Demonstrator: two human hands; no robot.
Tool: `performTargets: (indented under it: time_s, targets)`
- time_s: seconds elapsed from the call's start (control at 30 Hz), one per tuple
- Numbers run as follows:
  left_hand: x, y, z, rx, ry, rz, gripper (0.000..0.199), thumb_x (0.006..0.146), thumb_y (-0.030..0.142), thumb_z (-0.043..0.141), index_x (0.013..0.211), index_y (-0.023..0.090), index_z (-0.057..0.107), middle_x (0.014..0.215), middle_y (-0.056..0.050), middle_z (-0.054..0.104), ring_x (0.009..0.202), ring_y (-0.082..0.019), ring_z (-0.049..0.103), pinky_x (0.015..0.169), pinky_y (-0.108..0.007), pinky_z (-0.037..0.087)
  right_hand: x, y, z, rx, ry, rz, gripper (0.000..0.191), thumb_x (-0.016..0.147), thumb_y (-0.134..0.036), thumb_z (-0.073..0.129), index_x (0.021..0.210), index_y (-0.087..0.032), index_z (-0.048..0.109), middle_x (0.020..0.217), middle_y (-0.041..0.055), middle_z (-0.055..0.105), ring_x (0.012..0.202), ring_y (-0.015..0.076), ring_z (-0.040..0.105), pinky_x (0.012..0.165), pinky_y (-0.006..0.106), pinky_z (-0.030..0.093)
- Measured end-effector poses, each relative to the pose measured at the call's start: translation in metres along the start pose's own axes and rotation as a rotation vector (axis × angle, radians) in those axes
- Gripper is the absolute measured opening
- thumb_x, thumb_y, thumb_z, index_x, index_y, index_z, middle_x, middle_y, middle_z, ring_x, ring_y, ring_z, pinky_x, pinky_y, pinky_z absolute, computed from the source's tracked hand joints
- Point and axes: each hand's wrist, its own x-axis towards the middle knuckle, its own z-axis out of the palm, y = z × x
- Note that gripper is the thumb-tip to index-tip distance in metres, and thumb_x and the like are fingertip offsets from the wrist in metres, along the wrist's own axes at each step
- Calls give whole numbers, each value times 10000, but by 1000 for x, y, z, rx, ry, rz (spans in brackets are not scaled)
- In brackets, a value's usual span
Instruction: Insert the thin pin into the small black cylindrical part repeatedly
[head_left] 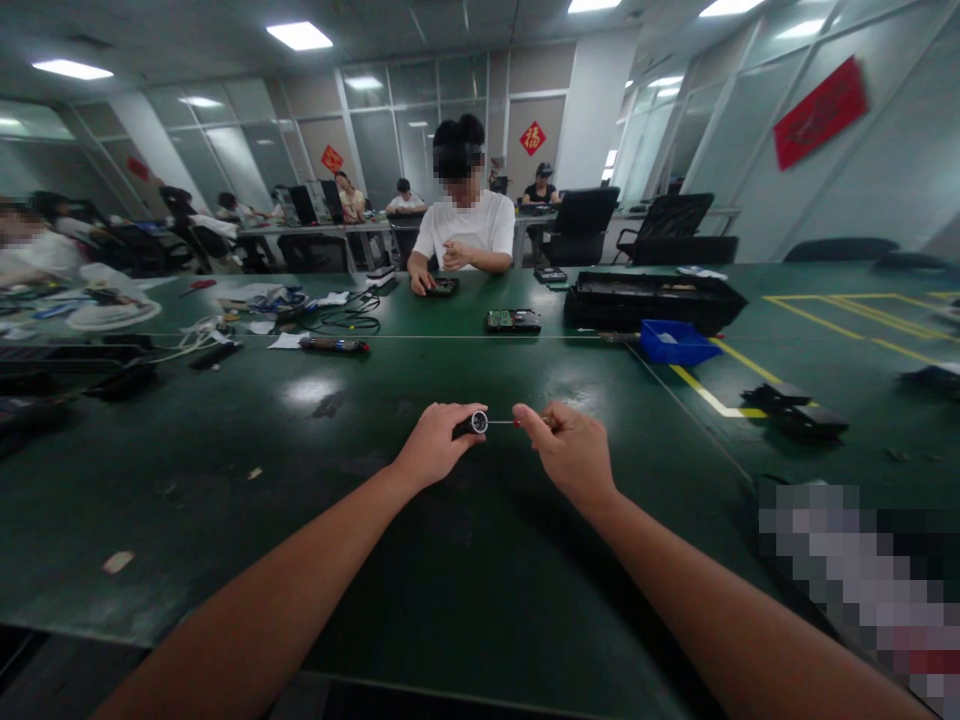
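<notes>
Work seems underway, unfinished: the black cylinder (474,424), apparently intact, is grasped in the left hand (435,442); at its three o'clock, a slender tool (502,422) is pinched by the right hand (574,448).

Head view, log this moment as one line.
left hand: holds black cylinder; right hand: holds thin-shafted tool; shaft: at silver end, contact unclear
</notes>
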Motion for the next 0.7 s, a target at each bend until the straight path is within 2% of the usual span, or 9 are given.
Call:
performTargets:
  time_s: [0.17, 0.3, 0.37, 0.47, 0.63, 0.7]
  targets:
    - [0, -2, 0, 7, 7, 7, 406, 882, 290, 690, 1283, 273, 622, 1181, -43, 691, 1096, -243, 604, 1022, -441, 413, -1, 0, 2, 8, -48, -48, 382, 897, -512, 615, 655, -217, 589, 561, -11, 609, 501, 133, 531, 528, 271, 377]
    - [-1, -2, -1, 4, 14, 3, 405, 886, 284, 687, 1285, 268, 620, 1177, -36, 693, 1082, -236, 606, 1008, -433, 418, -2, -3, 1, 111, -114, -115, 176, 914, -379, 605, 917, -210, 655, 824, 38, 722, 727, 180, 662, 656, 296, 471]
    - [-1, -1, -2, 6, 12, 11, 396, 888, 283, 684, 1279, 263, 623, 1178, -35, 693, 1079, -234, 606, 992, -425, 425, -2, -4, -1, 146, -150, -166, 120, 918, -294, 570, 959, -210, 646, 883, 45, 720, 799, 188, 671, 713, 307, 489]
    - [-1, -1, -1, 10, 1, 10, 393, 889, 279, 683, 1277, 270, 625, 1191, -31, 691, 1091, -232, 604, 1004, -428, 419, -3, -7, -3, 139, -199, -200, 99, 907, -241, 548, 905, -210, 643, 861, 34, 701, 799, 182, 660, 739, 308, 485]
    - [-1, -2, 0, 4, -13, 5, 400, 885, 283, 687, 1279, 270, 626, 1205, -35, 689, 1112, -237, 599, 1030, -442, 407, -3, -9, -2, 95, -219, -71, 324, 991, -430, 447, 871, -226, 668, 668, -1, 648, 616, 165, 609, 601, 292, 421]
    - [-1, -2, 0, 5, -17, 9, 398, 885, 285, 686, 1278, 267, 628, 1199, -39, 690, 1104, -241, 603, 1021, -442, 412, -3, -8, -1, 86, -208, -23, 330, 994, -448, 432, 940, -237, 679, 628, -8, 624, 580, 170, 596, 582, 298, 410]
